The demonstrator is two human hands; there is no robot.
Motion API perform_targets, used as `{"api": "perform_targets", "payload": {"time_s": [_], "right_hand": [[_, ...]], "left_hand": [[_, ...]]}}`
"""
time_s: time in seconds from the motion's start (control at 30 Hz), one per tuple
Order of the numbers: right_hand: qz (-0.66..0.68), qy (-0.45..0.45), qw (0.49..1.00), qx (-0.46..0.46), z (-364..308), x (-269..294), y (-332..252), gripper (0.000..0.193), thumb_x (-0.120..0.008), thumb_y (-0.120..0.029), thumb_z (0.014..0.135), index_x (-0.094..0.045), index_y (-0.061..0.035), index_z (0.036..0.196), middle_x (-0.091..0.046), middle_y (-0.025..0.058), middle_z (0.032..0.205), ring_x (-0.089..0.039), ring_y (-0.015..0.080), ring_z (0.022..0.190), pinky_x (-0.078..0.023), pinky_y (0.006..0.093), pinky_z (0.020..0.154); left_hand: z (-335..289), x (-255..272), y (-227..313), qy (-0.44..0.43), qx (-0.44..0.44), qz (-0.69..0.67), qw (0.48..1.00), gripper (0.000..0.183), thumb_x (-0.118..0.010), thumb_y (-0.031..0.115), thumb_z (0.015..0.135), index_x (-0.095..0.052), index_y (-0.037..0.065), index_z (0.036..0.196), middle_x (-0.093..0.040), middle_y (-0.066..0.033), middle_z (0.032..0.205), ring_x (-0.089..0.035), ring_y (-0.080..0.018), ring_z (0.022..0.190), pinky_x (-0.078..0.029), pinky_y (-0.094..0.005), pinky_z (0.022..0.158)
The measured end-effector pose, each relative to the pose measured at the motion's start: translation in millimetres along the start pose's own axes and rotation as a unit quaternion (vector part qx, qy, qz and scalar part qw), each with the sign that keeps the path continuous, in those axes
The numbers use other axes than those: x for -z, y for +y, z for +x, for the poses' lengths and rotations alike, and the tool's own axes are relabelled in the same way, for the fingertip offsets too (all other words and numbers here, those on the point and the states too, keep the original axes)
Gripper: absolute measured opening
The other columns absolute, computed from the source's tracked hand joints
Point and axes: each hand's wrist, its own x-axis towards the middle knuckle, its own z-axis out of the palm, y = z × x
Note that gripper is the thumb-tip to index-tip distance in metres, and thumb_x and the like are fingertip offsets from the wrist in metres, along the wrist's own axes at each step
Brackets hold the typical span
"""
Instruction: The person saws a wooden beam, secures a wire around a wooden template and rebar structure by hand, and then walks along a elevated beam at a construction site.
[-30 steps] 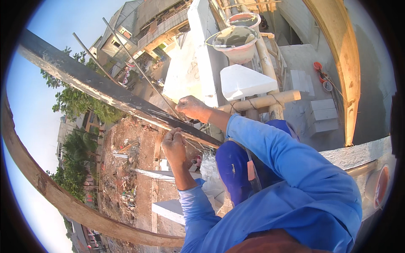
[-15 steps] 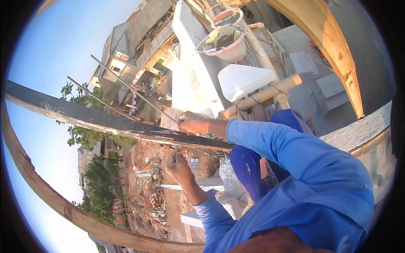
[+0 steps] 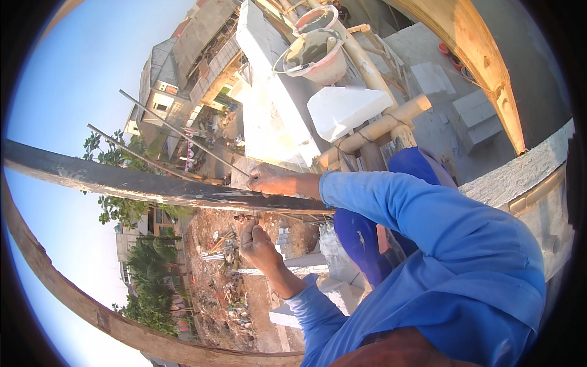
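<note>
A dark, worn wooden beam [image 3: 153,183] runs from the left edge to near my knees. My right hand [image 3: 269,180] is closed on its upper side, at the lower end of a thin ribbed steel rod [image 3: 183,133], which runs into the fingers. A second steel rod [image 3: 131,148] slants beside it and meets the beam farther left. On the beam's lower side, my left hand [image 3: 260,246] is pinched, thumb against fingers, just off the wood. Whatever is in that pinch is too fine to make out.
Two mortar buckets [image 3: 318,58] and a white block [image 3: 347,112] stand beyond bamboo poles [image 3: 373,131] lashed together. A long white slab [image 3: 269,92] lies left of them. Far below is rubble-strewn ground [image 3: 214,275]. Curved timber [image 3: 483,61] arches at upper right.
The whole view has shifted slightly, with the buckets and block a little farther left. Both hands stay closed at the beam, almost in the same places.
</note>
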Motion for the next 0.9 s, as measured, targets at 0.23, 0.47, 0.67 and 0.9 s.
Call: {"api": "perform_targets", "payload": {"time_s": [0.23,0.47,0.67,0.9], "right_hand": [[0.004,-0.025,1.000,0.015,-0.3,19.8,-18.6,0.015,-0.055,-0.015,0.082,-0.056,-0.0015,0.076,-0.052,0.0023,0.057,-0.052,0.0118,0.051,-0.038,0.0291,0.046],[0.112,-0.109,0.986,-0.062,-2.8,7.7,-33.4,0.018,-0.048,-0.020,0.095,-0.047,-0.0058,0.085,-0.048,0.0038,0.076,-0.061,0.0193,0.067,-0.052,0.0349,0.063],[0.129,-0.089,0.987,-0.028,-5.2,16.8,-36.1,0.016,-0.051,-0.019,0.094,-0.049,-0.0053,0.086,-0.044,0.0016,0.074,-0.053,0.0156,0.057,-0.049,0.0338,0.054],[0.088,-0.101,0.990,-0.040,-3.7,15.6,-27.8,0.016,-0.049,-0.019,0.095,-0.048,-0.0070,0.084,-0.041,0.0001,0.072,-0.049,0.0128,0.054,-0.045,0.0315,0.051]], "left_hand": [[-14.9,-5.2,-12.8,-0.066,0.036,-0.027,0.997,0.029,-0.046,0.009,0.084,-0.058,-0.007,0.105,-0.048,-0.0008,0.054,-0.039,-0.0060,0.039,-0.028,-0.0196,0.035],[-72.4,-2.6,-95.4,-0.097,0.097,-0.036,0.990,0.022,-0.047,0.013,0.089,-0.061,-0.003,0.096,-0.048,-0.0006,0.059,-0.039,-0.0061,0.047,-0.032,-0.0218,0.042],[-117.0,-9.1,-100.6,-0.011,0.060,0.021,0.998,0.023,-0.052,0.022,0.092,-0.064,0.003,0.089,-0.062,-0.0127,0.074,-0.060,-0.0230,0.066,-0.047,-0.0330,0.062],[-130.5,-1.5,-98.7,-0.083,0.008,0.109,0.991,0.021,-0.046,0.020,0.093,-0.058,0.003,0.087,-0.058,-0.0154,0.069,-0.062,-0.0263,0.064,-0.046,-0.0357,0.058]]}}
